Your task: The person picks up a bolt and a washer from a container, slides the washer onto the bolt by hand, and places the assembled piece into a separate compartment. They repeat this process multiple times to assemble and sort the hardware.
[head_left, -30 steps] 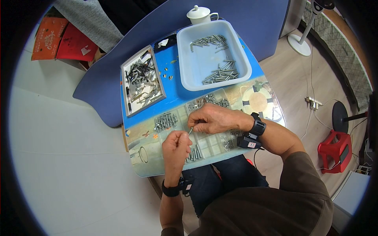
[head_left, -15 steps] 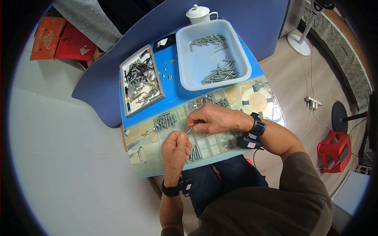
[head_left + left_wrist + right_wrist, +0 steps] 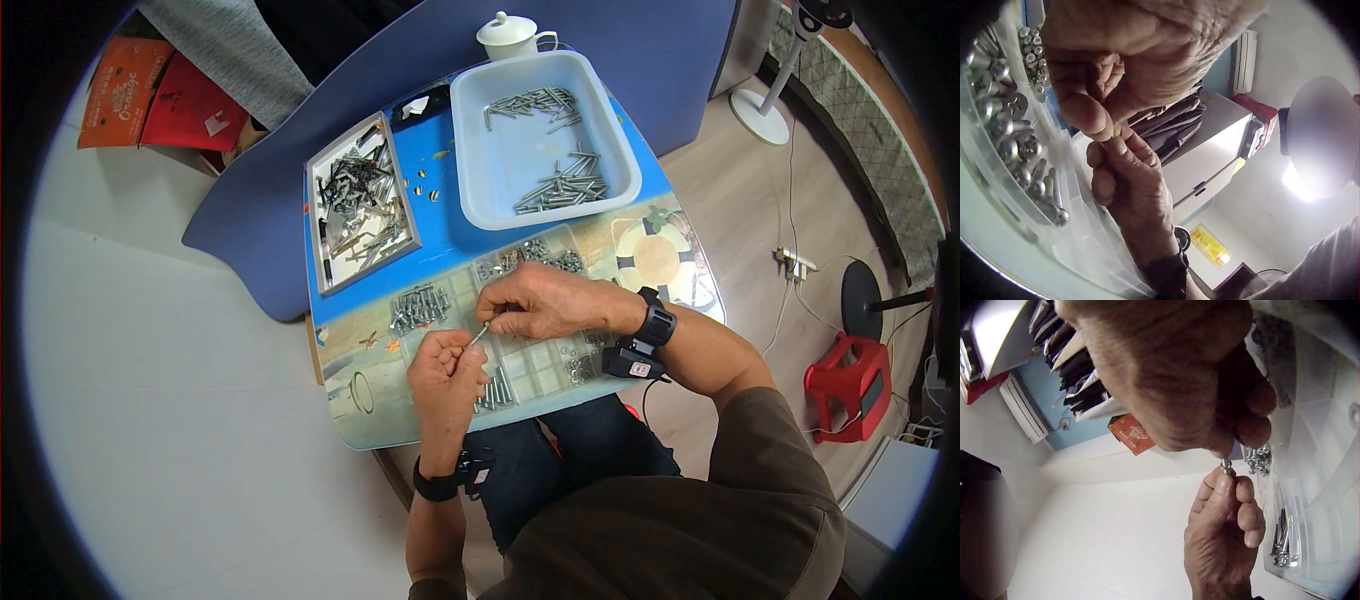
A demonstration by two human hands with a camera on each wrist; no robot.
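In the head view a small metal screw spans the gap between the two hands over the clear compartment box. The left hand pinches its lower end between thumb and fingers. At the upper end, the right hand holds it with thumb and fingertips. The right wrist view shows a short piece of the screw above the left thumb; the right fingers cover its other end. Screws fill a compartment left of the hands, and longer screws lie in one beside the left hand.
Behind the box stand a white tub holding screws and a shallow tray of mixed hardware. A lidded white cup is beyond the tub. Nuts and washers occupy compartments near the right hand. A blue partition borders the table.
The left hand's fingers have shifted and loosened slightly around the screw, showing more of it. The right hand has stayed nearly in place.
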